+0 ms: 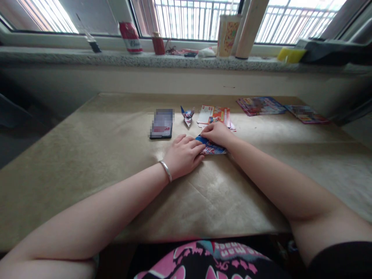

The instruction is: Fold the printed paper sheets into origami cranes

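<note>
A folded sheet of blue printed paper (214,149) lies on the table under both hands. My left hand (186,154), a silver bangle at its wrist, rests flat with fingers stretched over the paper's left side. At the paper's upper edge, my right hand (218,134) is closed in a pinch, its fingertips pressed together on the sheet and partly covering it. Just beyond them sits a small folded paper figure (188,116) with pointed tips. Next to it is a stack of printed cards (216,114), partly behind my right hand.
A phone (162,124) lies left of the paper figure. Printed booklets or sheets (261,106) form two piles at the back right, the second pile (308,114) farther right. On the windowsill (180,61) stand a red can (130,38), a small red bottle (158,44) and a patterned cup (228,37).
</note>
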Tool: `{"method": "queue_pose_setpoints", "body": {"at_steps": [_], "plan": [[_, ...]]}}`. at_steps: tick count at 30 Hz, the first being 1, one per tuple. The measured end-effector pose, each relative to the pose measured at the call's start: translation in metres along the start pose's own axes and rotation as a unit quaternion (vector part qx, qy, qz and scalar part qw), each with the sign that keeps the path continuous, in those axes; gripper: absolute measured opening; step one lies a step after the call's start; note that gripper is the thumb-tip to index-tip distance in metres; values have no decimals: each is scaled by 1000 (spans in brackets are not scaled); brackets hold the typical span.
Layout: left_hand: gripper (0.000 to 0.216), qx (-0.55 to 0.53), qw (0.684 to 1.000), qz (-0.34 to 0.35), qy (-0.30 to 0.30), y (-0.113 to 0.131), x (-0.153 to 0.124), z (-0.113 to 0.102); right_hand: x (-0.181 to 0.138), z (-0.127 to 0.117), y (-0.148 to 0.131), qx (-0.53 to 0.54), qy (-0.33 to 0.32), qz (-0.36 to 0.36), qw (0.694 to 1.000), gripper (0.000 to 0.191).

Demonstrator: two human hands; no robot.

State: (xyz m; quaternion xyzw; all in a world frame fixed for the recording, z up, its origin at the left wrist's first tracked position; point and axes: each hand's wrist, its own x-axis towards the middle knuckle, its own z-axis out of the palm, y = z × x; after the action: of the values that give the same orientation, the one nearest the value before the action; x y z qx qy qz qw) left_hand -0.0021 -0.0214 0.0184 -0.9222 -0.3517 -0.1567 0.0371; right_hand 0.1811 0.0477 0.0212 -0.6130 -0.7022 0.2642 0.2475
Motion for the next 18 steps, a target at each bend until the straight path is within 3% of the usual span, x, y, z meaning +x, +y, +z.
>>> {"method": "queue_pose_setpoints", "body": {"at_steps": [10,18], "plan": [[49,-29,998,-29,-41,-2,4,4,12,2,9,-27,27,-1,999,16],[47,-39,997,-1,-61,-4,2,6,14,2,11,-37,29,-10,999,15]]}}
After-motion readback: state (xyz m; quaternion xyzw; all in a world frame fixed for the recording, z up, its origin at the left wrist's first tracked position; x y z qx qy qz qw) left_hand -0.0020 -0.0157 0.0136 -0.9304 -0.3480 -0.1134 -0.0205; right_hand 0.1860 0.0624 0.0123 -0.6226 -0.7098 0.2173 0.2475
